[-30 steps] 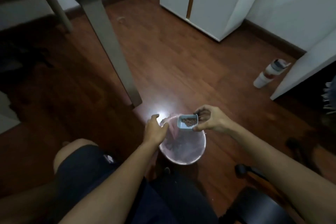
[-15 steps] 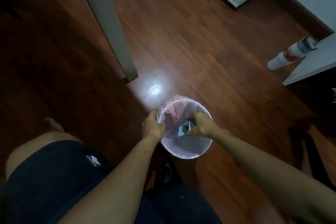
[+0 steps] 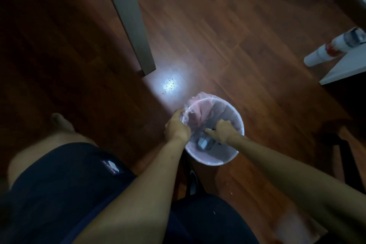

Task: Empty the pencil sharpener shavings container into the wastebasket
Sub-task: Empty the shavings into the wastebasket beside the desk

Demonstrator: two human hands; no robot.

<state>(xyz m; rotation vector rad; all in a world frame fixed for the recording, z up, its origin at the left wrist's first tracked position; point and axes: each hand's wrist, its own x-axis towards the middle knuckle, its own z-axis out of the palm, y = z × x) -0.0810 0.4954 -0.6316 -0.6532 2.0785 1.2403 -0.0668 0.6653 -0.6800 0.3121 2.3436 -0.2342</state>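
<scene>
Floor [image 3: 227, 31] dark wood | left hand [image 3: 176, 127] grips wastebasket [image 3: 236, 117] rim | right hand [image 3: 222, 131] holds container [image 3: 204, 142] inside

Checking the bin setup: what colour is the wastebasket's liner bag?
Pale pink, translucent liner bag, seen in the head view.

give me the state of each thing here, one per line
wastebasket: upright on the floor, lined with a pink bag
left hand: gripping the basket rim and bag edge
right hand: down inside the basket, closed on the shavings container
shavings container: inside the basket mouth, tilt unclear
bottle: on the floor, capped
</scene>
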